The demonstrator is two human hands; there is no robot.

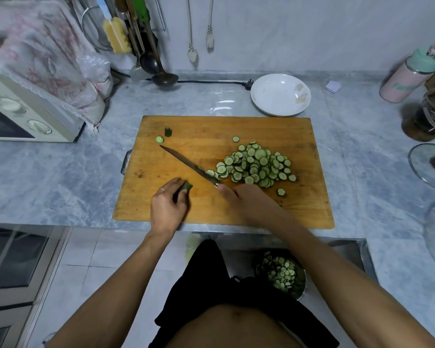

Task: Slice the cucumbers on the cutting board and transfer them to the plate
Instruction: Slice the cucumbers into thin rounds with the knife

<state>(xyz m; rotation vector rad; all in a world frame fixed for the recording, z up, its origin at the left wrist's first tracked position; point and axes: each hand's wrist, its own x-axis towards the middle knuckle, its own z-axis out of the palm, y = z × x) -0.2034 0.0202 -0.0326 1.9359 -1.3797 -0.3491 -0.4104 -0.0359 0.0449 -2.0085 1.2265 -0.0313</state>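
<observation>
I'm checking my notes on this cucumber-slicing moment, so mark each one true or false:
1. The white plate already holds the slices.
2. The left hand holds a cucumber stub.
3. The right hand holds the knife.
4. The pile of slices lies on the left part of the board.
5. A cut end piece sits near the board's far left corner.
1. False. The white plate holds no slices; they lie on the cutting board.
2. True. The left hand grips the cucumber stub.
3. True. The right hand holds the knife.
4. False. The pile of slices lies on the right part.
5. True. The end piece sits there.
</observation>
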